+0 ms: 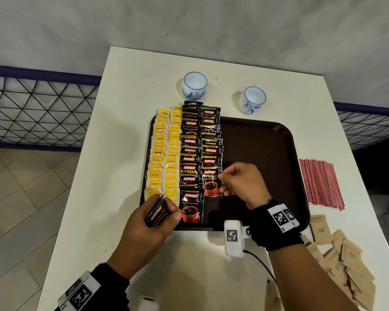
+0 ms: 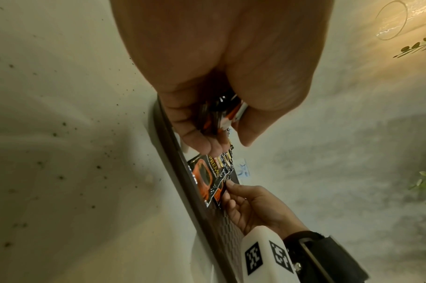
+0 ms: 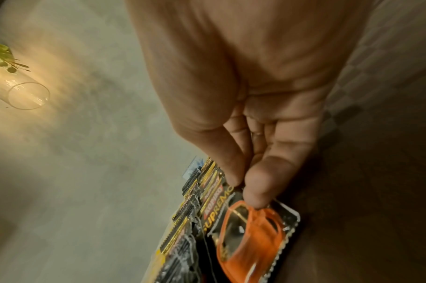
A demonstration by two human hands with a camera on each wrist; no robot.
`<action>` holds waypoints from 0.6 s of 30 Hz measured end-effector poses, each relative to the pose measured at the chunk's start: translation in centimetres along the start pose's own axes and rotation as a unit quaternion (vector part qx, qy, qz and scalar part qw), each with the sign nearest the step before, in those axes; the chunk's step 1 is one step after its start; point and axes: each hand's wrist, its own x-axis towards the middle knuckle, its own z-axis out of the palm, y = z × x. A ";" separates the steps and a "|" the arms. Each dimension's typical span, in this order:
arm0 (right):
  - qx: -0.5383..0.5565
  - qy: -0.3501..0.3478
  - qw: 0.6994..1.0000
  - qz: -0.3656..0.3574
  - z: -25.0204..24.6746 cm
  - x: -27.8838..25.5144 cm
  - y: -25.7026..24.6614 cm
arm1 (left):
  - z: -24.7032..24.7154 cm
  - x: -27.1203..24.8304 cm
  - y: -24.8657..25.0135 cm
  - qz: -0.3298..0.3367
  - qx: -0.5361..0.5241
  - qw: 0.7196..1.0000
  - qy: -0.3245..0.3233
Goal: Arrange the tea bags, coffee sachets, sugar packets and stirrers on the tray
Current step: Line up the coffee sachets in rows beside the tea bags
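Two hands: our left (image 1: pixel 144 230) is gripping spare sachets (image 1: pixel 157 212); our right (image 1: pixel 243 184) is pinching one sachet (image 1: pixel 212 184), risking nudging the overlapped row crooked.

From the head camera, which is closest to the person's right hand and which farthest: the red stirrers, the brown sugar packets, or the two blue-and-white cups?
1. Red stirrers: on the table, just right of the right hand.
2. Brown sugar packets: near right corner, beside the forearm.
3. Right cup: beyond the tray.
4. Left cup: farthest, back left.
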 end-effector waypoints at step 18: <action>0.020 -0.203 0.964 -0.172 0.8 -7.9 -3.4 | 1.9 2.1 3.6 -0.072 -0.006 0.983 -0.168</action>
